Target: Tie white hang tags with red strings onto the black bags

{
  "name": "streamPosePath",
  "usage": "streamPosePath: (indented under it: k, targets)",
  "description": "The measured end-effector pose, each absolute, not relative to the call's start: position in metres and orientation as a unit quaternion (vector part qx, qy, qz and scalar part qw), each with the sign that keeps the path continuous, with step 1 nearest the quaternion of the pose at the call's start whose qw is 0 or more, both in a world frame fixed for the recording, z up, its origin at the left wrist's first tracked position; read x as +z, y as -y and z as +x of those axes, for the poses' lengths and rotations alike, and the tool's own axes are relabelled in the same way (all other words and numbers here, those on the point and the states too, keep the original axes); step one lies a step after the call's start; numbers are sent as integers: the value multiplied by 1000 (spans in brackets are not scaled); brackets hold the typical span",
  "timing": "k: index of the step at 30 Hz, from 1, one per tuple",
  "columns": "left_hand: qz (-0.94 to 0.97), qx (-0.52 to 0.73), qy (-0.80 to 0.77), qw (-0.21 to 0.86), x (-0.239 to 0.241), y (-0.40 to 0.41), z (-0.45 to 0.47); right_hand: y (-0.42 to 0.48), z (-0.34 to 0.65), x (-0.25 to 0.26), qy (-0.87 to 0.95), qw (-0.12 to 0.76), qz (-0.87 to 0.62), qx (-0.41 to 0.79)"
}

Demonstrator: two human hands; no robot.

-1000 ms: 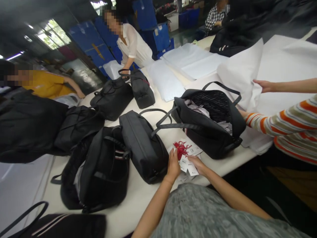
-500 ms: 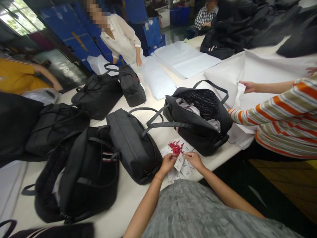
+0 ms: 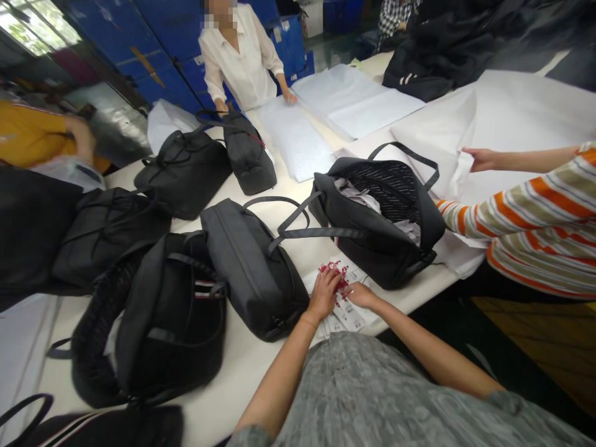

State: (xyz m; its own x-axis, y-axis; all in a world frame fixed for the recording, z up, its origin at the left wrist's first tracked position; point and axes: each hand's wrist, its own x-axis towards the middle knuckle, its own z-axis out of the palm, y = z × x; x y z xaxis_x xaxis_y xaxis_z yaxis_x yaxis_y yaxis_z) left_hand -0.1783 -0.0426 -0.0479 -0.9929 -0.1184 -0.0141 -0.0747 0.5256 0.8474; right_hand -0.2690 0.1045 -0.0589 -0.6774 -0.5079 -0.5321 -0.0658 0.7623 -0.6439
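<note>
A black backpack (image 3: 172,316) lies flat at the left of the white table (image 3: 242,379), touching a closed black duffel bag (image 3: 254,267) on its right. My left hand (image 3: 323,292) rests palm down, fingers spread, on a bunch of red strings (image 3: 336,273) atop a pile of white hang tags (image 3: 347,313) — just beside the duffel's end, near the table edge. My right hand (image 3: 361,295) meets it there, fingers curled onto a tag; whether it pinches one I cannot tell. Beyond stands an open black bag (image 3: 382,242) stuffed with paper. At far right, a co-worker's hand (image 3: 479,159) — striped sleeve — grips white tissue paper (image 3: 442,136).
</note>
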Motion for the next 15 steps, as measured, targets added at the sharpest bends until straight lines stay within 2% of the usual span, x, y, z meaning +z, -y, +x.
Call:
streamPosePath:
  k: [9, 15]
  targets:
    - [5, -358, 933, -32, -86, 50, -205, -113, -268, -67, -810, 422, -146, -379]
    - [0, -321, 946, -37, -98, 53, -198, -169, -250, -59, -766, 483, -98, -413]
